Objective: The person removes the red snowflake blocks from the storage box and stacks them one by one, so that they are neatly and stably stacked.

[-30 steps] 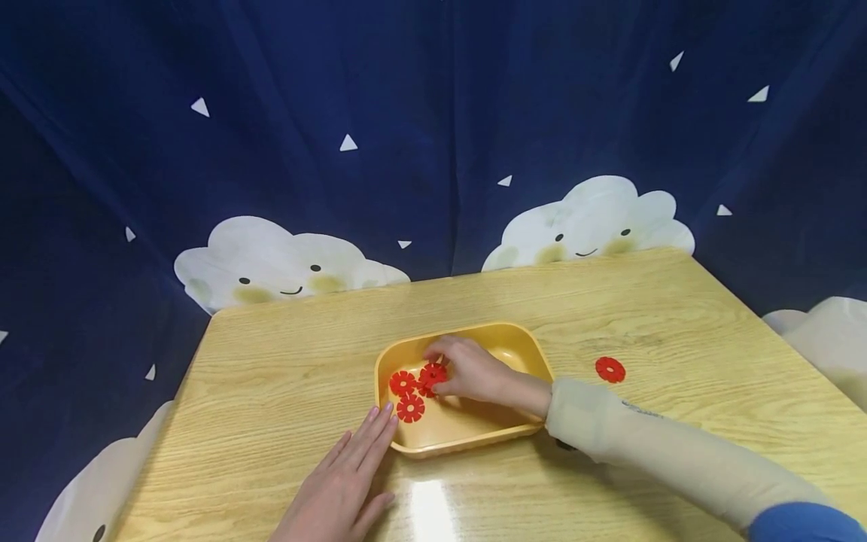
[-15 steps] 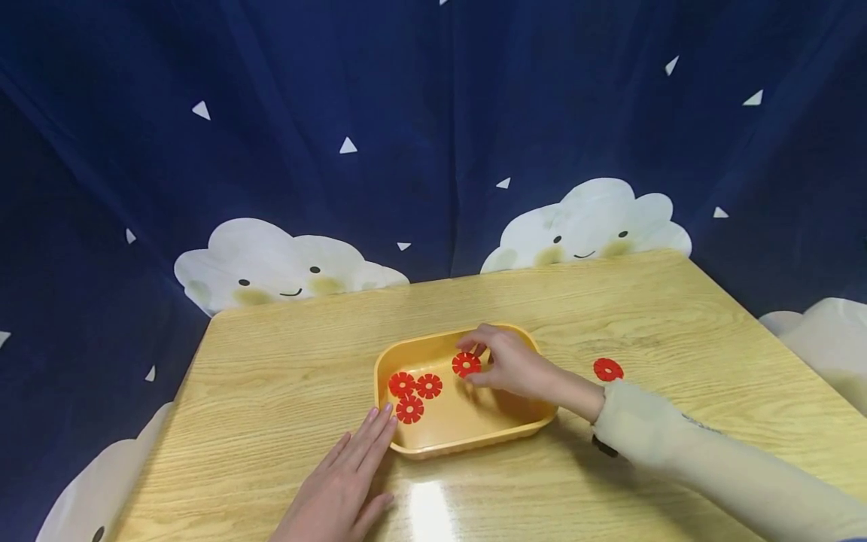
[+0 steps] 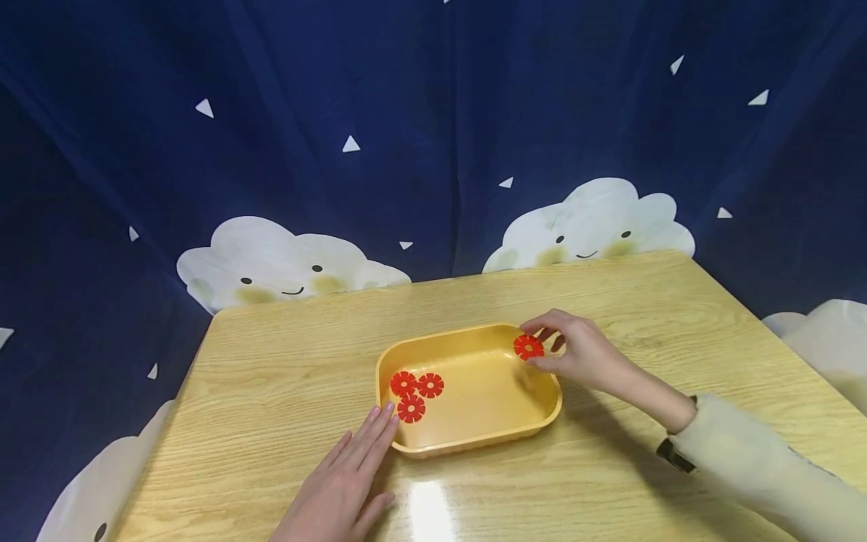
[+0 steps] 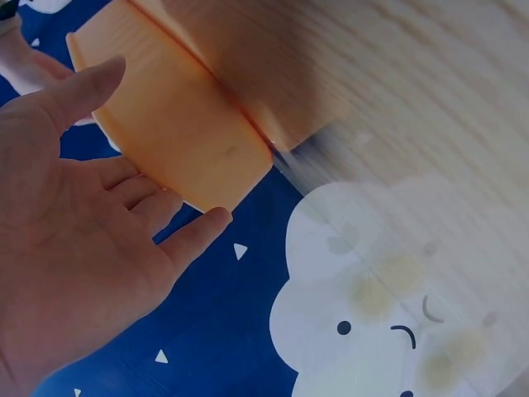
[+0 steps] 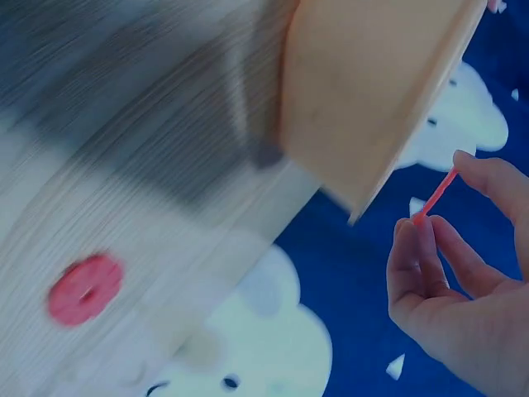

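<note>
A red notched disc (image 3: 523,345), pinched by the right hand (image 3: 585,350), has been carried to the far-right corner of the yellow tray (image 3: 467,444), seemingly nearly out; three discs (image 3: 405,377) remain at left. The tray's left end is touched by the left hand (image 3: 345,467), its fingers straight.

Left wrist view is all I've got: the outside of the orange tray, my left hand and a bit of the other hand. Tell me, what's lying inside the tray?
Observer: Three red notched discs lie grouped at the left end of the tray.
Operator: And the right hand, is it holding anything?
Observer: Yes, it pinches another red disc, which the right wrist view shows edge-on.
Operator: Anything on the table over on that side?
Observer: A loose red disc lies there, outside the tray; it shows in the right wrist view.
</note>
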Demonstrator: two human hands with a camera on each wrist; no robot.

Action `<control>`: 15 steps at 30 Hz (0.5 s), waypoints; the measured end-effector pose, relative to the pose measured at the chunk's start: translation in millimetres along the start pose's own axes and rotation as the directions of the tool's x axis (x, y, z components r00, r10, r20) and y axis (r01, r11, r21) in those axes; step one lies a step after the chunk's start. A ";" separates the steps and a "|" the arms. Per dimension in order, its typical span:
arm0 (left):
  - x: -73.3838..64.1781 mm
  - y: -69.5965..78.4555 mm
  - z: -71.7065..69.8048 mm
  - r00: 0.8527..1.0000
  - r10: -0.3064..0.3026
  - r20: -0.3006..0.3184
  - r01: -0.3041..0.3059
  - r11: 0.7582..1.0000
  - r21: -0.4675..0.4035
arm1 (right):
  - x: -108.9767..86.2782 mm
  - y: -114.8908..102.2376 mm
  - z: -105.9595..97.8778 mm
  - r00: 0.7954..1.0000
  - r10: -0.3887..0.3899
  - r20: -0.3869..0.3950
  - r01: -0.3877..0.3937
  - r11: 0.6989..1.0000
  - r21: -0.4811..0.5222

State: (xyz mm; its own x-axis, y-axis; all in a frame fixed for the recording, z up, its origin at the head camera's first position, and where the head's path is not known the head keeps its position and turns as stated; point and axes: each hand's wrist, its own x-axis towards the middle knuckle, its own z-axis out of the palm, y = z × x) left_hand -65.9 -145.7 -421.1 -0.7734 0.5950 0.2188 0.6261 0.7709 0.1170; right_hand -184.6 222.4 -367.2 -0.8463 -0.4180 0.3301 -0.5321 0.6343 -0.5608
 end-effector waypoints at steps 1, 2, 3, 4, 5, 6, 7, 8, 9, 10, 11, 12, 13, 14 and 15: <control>-0.1 0.1 -0.2 1.000 -0.001 0.003 0.001 1.000 0.000 | -3.0 3.5 -4.5 1.000 0.010 -0.014 -0.010 1.000 -0.006; -0.2 0.2 -0.4 1.000 -0.002 0.004 0.002 1.000 0.000 | -6.0 7.1 -8.9 0.999 0.018 -0.029 -0.019 1.000 -0.018; -0.3 0.2 -0.5 1.000 -0.002 0.005 0.002 1.000 0.001 | -9.3 10.9 -13.1 0.999 0.027 -0.042 -0.028 0.999 -0.029; -0.3 0.3 -0.7 1.000 -0.003 0.005 0.003 1.000 0.000 | -12.5 14.8 -16.9 0.998 0.035 -0.054 -0.038 0.998 -0.042; -0.3 0.4 -0.8 1.000 -0.003 0.004 0.003 1.000 0.001 | -15.9 18.8 -20.2 0.997 0.045 -0.062 -0.048 0.997 -0.054; -0.3 0.5 -0.9 1.000 -0.001 -0.001 0.001 1.000 0.002 | -19.7 23.1 -23.2 0.996 0.055 -0.070 -0.060 0.996 -0.066; -0.2 0.7 -1.0 1.000 0.001 -0.005 -0.001 1.000 0.005 | -23.6 27.5 -25.9 0.995 0.065 -0.078 -0.072 0.994 -0.080; -0.1 0.7 -1.0 1.000 0.005 -0.010 -0.005 1.000 0.008 | -27.5 31.9 -28.1 0.994 0.075 -0.085 -0.083 0.993 -0.089; -0.1 0.8 -1.0 1.000 0.007 -0.014 -0.007 1.000 0.010 | -31.8 36.6 -29.9 0.992 0.084 -0.093 -0.093 0.991 -0.093; 0.1 0.9 -0.9 1.000 0.010 -0.018 -0.010 1.000 0.011 | -36.0 41.4 -31.4 0.991 0.089 -0.100 -0.099 0.990 -0.098; 0.1 1.1 -0.9 1.000 0.014 -0.025 -0.014 1.000 0.013 | -40.1 46.4 -32.4 0.990 0.093 -0.106 -0.103 0.990 -0.100; 0.2 1.2 -0.9 0.999 0.017 -0.031 -0.017 1.000 0.014 | -44.1 51.4 -33.1 0.989 0.094 -0.113 -0.106 0.989 -0.106; 0.2 1.3 -0.9 0.999 0.018 -0.033 -0.018 1.000 0.015 | -48.0 56.1 -33.4 0.988 0.095 -0.119 -0.109 0.988 -0.109; 0.2 1.4 -0.9 0.999 0.020 -0.038 -0.020 1.000 0.013 | -51.7 60.8 -33.5 0.988 0.097 -0.123 -0.111 0.988 -0.111; 0.2 1.5 -1.1 0.999 0.021 -0.042 -0.021 1.000 0.011 | -55.2 65.5 -33.4 0.987 0.100 -0.126 -0.114 0.987 -0.113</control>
State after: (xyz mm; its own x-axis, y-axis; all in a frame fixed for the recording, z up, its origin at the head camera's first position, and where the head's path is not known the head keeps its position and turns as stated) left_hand -65.0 -144.7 -419.8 -0.7553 0.6010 0.2614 0.6408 0.7609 0.1019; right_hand -173.6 308.7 -396.8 -0.8916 -0.2674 0.3654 -0.4312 0.7476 -0.5051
